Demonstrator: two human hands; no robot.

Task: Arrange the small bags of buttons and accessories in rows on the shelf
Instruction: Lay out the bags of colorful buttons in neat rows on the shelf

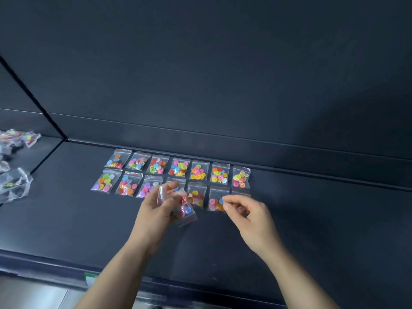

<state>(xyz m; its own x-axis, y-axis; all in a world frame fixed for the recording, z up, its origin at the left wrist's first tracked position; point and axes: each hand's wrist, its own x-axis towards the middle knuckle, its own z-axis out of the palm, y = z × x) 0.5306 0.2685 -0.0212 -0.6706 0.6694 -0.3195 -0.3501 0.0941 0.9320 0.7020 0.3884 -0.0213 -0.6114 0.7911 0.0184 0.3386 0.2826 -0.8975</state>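
Small clear bags of coloured buttons lie in two rows on the dark shelf point(323, 224). The back row point(178, 167) holds several bags side by side, and the front row point(106, 181) runs just before it. My left hand point(156, 208) grips a bunch of button bags point(184, 210) above the middle of the front row and hides part of it. My right hand point(252, 216) sits at the right end of the front row. Its curled fingers pinch the last bag point(241, 192), of which only the top strip and a few buttons between the fingers show.
A loose heap of more clear bags point(15, 184) lies on the neighbouring shelf section at the far left, with another clump point(20, 137) behind it. A raised lip point(289, 152) runs along the shelf's back, and the front edge point(44, 262) is near me.
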